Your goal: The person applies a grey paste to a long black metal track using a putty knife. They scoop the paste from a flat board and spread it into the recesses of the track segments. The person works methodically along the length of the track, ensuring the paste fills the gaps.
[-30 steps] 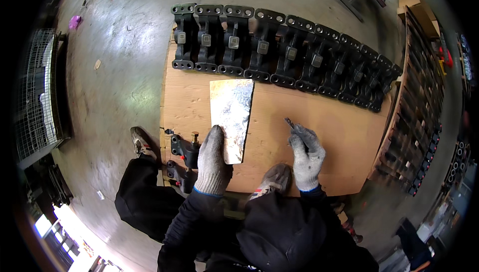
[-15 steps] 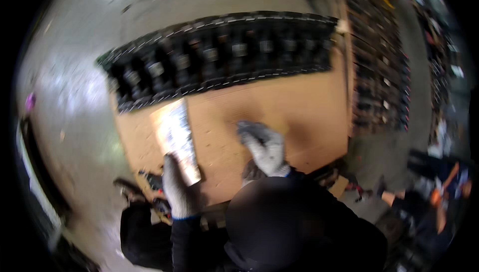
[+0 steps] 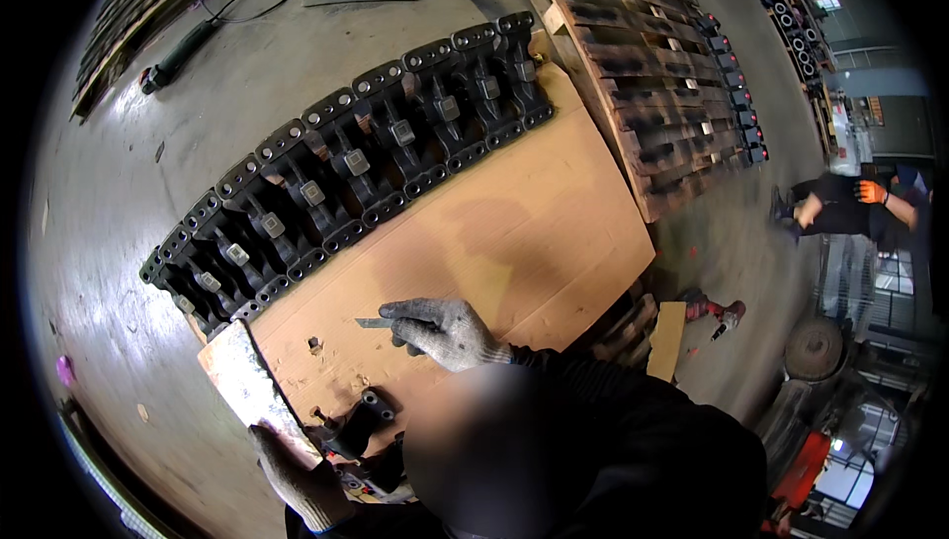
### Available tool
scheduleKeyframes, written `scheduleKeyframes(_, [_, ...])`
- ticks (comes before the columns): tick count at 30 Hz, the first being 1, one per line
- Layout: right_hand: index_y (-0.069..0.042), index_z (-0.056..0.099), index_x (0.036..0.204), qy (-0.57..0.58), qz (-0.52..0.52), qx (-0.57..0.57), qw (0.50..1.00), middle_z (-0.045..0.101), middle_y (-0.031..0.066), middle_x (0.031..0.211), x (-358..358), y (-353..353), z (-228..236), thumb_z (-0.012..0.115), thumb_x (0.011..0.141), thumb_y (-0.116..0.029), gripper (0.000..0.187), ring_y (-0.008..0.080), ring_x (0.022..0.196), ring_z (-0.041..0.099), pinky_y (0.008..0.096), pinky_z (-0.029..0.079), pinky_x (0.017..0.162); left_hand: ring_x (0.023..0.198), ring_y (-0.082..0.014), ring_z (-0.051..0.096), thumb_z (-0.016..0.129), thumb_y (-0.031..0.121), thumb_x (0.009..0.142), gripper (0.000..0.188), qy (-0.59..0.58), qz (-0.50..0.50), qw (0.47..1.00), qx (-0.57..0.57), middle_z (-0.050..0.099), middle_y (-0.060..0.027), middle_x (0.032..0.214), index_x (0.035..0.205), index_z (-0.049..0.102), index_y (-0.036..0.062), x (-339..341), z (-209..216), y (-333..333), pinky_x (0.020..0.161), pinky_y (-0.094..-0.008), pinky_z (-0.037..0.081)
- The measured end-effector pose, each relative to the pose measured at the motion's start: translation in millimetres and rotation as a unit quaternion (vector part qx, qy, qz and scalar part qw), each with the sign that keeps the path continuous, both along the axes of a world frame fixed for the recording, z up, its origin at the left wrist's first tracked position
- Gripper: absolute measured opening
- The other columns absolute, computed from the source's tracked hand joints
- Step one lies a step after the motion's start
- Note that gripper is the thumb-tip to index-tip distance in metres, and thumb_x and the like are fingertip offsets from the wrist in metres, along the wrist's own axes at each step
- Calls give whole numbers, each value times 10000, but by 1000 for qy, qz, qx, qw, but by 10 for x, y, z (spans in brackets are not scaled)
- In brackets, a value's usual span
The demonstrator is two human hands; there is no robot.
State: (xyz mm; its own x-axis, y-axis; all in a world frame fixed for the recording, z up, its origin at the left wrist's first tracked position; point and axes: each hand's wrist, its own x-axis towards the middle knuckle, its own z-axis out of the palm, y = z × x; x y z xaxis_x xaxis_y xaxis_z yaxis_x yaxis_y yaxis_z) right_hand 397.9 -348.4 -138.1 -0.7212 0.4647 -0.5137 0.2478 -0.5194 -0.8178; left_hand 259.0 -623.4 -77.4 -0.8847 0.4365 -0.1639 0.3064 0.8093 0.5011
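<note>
My right hand (image 3: 447,331), in a grey-white work glove, is closed over the cardboard sheet (image 3: 534,232). From its fingertips sticks out a thin, flat metal blade (image 3: 370,322); any handle is hidden by the glove. My left hand (image 3: 297,480), gloved too, grips the near end of a shiny silver sheet (image 3: 245,376) with a ragged edge. That sheet slants over the cardboard's left side. Between my hands lies a dark metal casting with holes (image 3: 361,424). Beyond them stretches a row of linked black track pads (image 3: 358,163).
A wooden pallet (image 3: 643,74) stands to the right, with black parts along its far edge. On the floor at the far left lies an angle grinder (image 3: 183,56) with a cable. A co-worker with an orange glove (image 3: 870,191) is at the far right.
The view has turned and sharpened. My left hand and the silver sheet have shifted left and nearer to me. My right hand now points left, with the blade plainly visible.
</note>
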Motion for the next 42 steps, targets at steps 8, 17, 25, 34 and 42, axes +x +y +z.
scheduleKeyframes(8, [22,634,1291,9,-7,-4,1000,697,35,923,77,37,-166,632,1007,-92,305,70,807,622,233,537,737,1464,-352,373,702,154,912,729,37,-33,997,-65,388,-247,1564,1515,353,-61,-138,-239,-168,1206,-408,289])
scheduleKeyframes(17, [23,639,1268,-27,-12,-15,999,702,53,964,96,62,-105,636,1003,-84,286,79,828,630,237,541,763,1465,-362,366,678,142,920,721,56,-93,987,-115,386,-259,1561,1518,337,-71,-170,-303,-212,1208,-414,280])
scheduleKeyframes(25, [0,659,1244,-39,-42,3,998,710,41,961,174,131,-70,650,999,-122,274,72,853,642,233,544,779,1496,-344,313,655,160,930,736,45,-108,987,-110,337,-237,1598,1541,304,-53,-219,-494,-374,1234,-415,224])
scheduleKeyframes(34, [4,667,1231,-25,-69,-14,997,712,34,968,224,64,-67,652,998,-131,269,71,856,642,231,544,780,1470,-362,355,426,52,974,563,55,-144,986,-66,384,-241,1566,1520,344,-58,-222,-561,-348,1227,-446,263])
scheduleKeyframes(42, [15,702,1166,-15,-95,19,995,721,16,914,269,60,-108,685,969,-115,236,66,776,643,233,547,714,1458,-346,379,454,45,998,531,51,-134,988,-51,406,-246,1550,1507,357,-71,-211,-639,-385,1215,-421,288])
